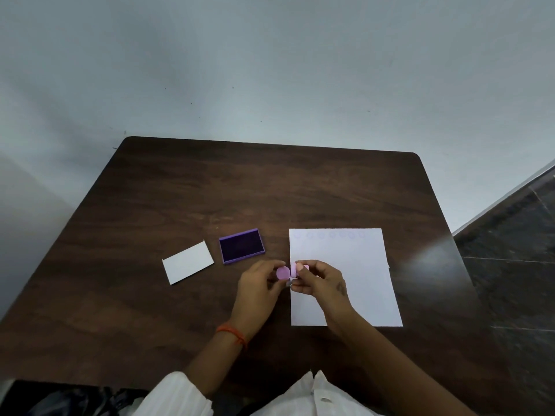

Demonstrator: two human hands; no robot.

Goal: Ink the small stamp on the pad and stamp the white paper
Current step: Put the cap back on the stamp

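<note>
— Two hands at lower centre of the frame, both busy with a small pink plastic stamp (295, 270). Left hand (259, 285) pinching a round pink cap (282, 272) at its fingertips; right hand (319, 282) pinching the stamp body, right at the left edge of the white paper sheet (339, 277). Cap and body just beside each other, apparently being pulled apart or pushed together; impossible to say which.

— And the pad?

— Open purple rectangular ink pad (241, 246) left of the sheet, near the hands, lying flat on the dark brown wooden surface (210, 187). Further left, a white rectangular card (187, 262), possibly the pad's lid; hard to tell.

— Any marks yet?

— Faint row of pale round prints (330, 235) along the sheet's top edge, so probably some stamping done already. Rest of the sheet blank.

— Left to do?

— Judging by the pose: either uncapping, then inking on the pad and pressing onto the sheet, or capping up at the end. Stamp neither on pad nor on paper now.
</note>
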